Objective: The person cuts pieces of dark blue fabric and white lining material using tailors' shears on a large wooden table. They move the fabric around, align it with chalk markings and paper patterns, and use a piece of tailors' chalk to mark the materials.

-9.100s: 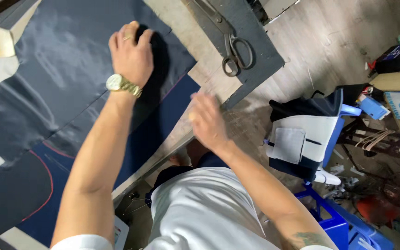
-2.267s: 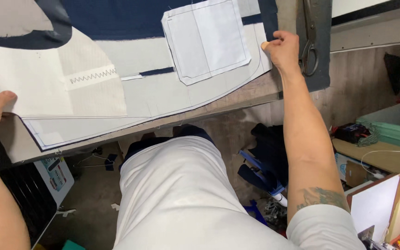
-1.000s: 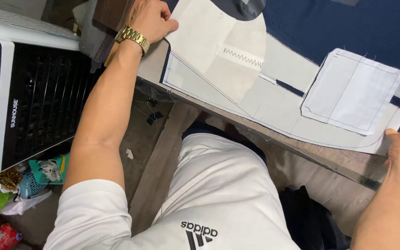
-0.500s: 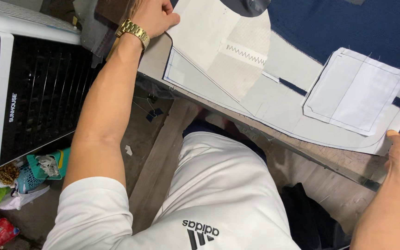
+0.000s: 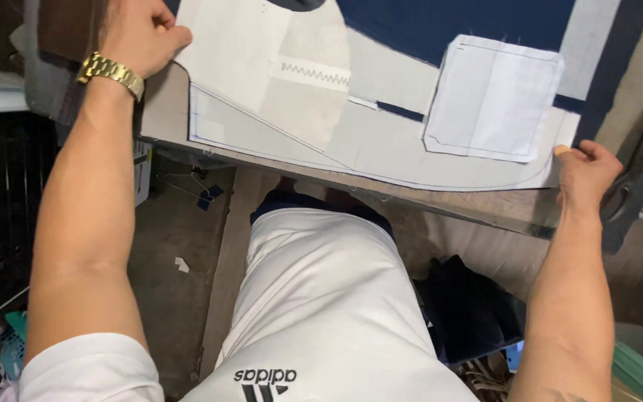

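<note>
Already the pale cut fabric panel [image 5: 381,141] is spread flat along the near edge of the worktop [image 5: 165,112], with dark navy cloth [image 5: 440,26] lying under and beyond it. Its left end is held by the left hand [image 5: 143,33], whose fingers [image 5: 176,36] are curled closed upon the edge of the panel there; a gold wristwatch [image 5: 111,72] is worn just below. The right end is met by the right hand [image 5: 586,175], where the fingers [image 5: 563,151] are bent against the panel's curved corner, though whether the cloth is truly pinched or only touched cannot be told. Between the two hands, nearer the right fingers, a white rectangular pocket piece [image 5: 496,100] is laid on the panel, and nearer the left fingers a short zigzag stitch [image 5: 314,72] is seen. Judged from this, laying-out appears largely done; no sign is seen that the pocket piece has been fastened along its edges, so joining is taken as left.
</note>
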